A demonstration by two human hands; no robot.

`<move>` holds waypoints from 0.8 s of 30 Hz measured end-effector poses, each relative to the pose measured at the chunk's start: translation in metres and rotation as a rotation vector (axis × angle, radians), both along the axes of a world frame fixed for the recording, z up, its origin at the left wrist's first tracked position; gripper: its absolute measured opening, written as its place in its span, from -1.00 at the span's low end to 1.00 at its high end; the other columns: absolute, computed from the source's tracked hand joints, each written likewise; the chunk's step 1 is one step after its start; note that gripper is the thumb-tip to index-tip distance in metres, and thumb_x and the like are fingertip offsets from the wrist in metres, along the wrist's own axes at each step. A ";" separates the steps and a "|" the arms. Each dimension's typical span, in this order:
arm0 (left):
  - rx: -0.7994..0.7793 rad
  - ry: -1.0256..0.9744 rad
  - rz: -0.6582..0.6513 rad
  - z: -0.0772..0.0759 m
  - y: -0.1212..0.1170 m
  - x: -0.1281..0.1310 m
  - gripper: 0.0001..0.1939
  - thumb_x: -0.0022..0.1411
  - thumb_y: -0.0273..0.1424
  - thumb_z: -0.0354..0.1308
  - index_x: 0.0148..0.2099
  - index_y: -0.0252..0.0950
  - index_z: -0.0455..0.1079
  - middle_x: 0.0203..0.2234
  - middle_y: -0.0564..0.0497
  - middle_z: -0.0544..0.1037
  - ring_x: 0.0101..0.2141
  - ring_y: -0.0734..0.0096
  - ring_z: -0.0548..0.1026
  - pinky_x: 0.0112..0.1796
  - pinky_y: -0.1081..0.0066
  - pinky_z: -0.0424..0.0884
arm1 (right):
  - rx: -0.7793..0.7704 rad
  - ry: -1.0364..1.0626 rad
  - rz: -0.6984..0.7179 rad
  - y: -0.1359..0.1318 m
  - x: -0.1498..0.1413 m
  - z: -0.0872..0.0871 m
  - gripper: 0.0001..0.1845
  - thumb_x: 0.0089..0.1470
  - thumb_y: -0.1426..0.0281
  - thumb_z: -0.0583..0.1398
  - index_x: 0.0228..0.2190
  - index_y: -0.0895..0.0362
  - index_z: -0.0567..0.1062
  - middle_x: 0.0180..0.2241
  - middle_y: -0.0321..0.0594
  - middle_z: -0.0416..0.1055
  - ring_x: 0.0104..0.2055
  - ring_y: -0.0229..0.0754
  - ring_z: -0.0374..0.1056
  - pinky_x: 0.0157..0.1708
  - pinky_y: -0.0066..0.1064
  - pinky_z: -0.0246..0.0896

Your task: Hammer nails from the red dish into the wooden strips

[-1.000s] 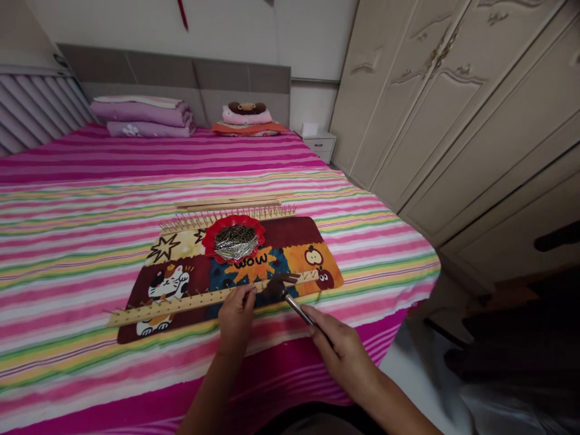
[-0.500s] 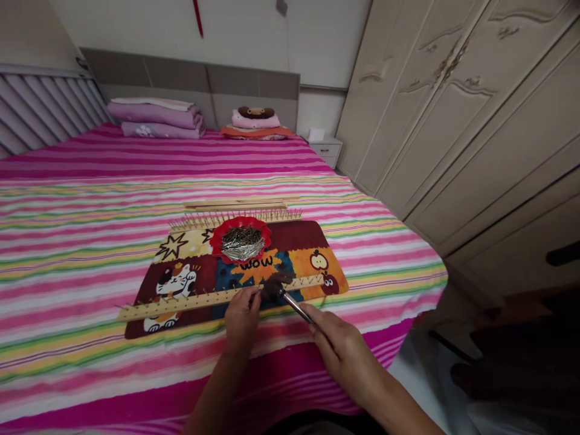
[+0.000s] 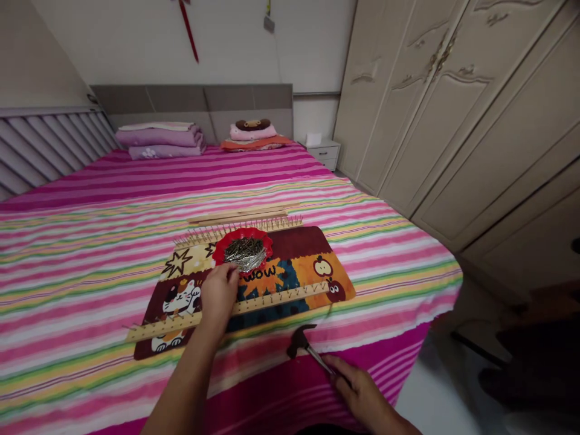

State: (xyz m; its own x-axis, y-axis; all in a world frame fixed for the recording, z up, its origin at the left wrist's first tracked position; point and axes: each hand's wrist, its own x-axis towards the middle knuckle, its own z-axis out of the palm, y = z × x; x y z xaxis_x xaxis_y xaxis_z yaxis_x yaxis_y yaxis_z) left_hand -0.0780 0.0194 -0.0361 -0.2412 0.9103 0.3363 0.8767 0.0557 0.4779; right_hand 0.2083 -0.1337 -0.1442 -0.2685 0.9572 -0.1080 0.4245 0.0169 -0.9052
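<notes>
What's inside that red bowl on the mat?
The red bowl holds a loose heap of thin metal nails, some dark, some silvery. Those underneath, and the bowl's bottom, are covered. The left hand is at its near rim.

Left hand (image 3: 220, 290) at near edge of red bowl (image 3: 218, 243) of nails (image 3: 245, 254). Right hand (image 3: 360, 389) grips hammer (image 3: 304, 345), head over bed (image 3: 389, 272), near side of mat (image 3: 302, 241). Nail-studded wooden strip (image 3: 272, 299) crosses mat; second studded strip (image 3: 285, 226) runs behind bowl.
</notes>
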 end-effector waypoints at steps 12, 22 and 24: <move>-0.461 0.202 0.023 -0.004 0.068 0.021 -0.70 0.12 -0.37 -0.04 -0.25 -0.31 0.50 -0.29 -0.21 0.58 -0.21 0.13 0.50 -0.30 0.34 0.34 | -0.053 0.012 0.005 0.001 -0.002 0.000 -0.58 0.10 0.39 0.06 -0.01 0.13 0.45 -0.13 -0.12 0.53 -0.12 -0.09 0.44 -0.09 -0.37 0.30; -0.461 0.205 -0.032 -0.002 0.067 0.016 -0.80 0.06 -0.40 0.03 -0.35 -0.27 0.48 -0.37 -0.14 0.59 -0.28 0.21 0.52 -0.37 0.41 0.30 | -0.012 0.041 0.016 0.000 -0.004 0.005 -0.59 0.12 0.41 0.04 0.00 0.12 0.44 -0.12 -0.13 0.52 -0.12 -0.09 0.44 -0.10 -0.36 0.30; -0.439 0.184 -0.036 -0.002 0.066 0.013 -0.79 0.10 -0.36 0.02 -0.34 -0.25 0.48 -0.39 -0.10 0.59 -0.31 0.25 0.51 -0.40 0.43 0.28 | -0.001 0.043 0.013 -0.001 -0.004 0.003 -0.60 0.13 0.39 0.05 -0.01 0.11 0.45 -0.10 -0.13 0.51 -0.09 -0.09 0.43 -0.08 -0.36 0.29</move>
